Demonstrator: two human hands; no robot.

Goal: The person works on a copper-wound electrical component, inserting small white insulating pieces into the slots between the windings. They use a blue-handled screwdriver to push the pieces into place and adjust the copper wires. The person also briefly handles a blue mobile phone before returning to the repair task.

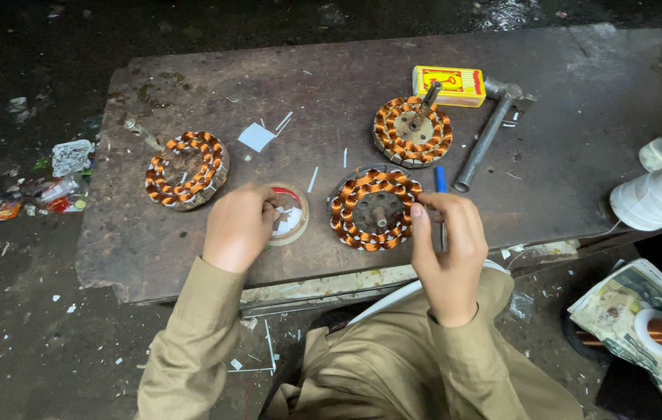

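Two hands busy: right hand (449,247) pinches round copper-wound stator (374,209) rim; left hand (239,225) clenched on small tape roll (287,214). Stator likely heavy, rigid; windings delicate, grip steel edge.

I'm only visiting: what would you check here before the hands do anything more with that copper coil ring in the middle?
1. Middle copper-wound stator lies flat on the workbench: ok.
2. Right hand touches its rim: ok.
3. Left hand rests at the round tape roll: ok.
4. Whether either hand pinches a wire: cannot tell.
5. Hammer and matchbox lie apart from the hands: ok.
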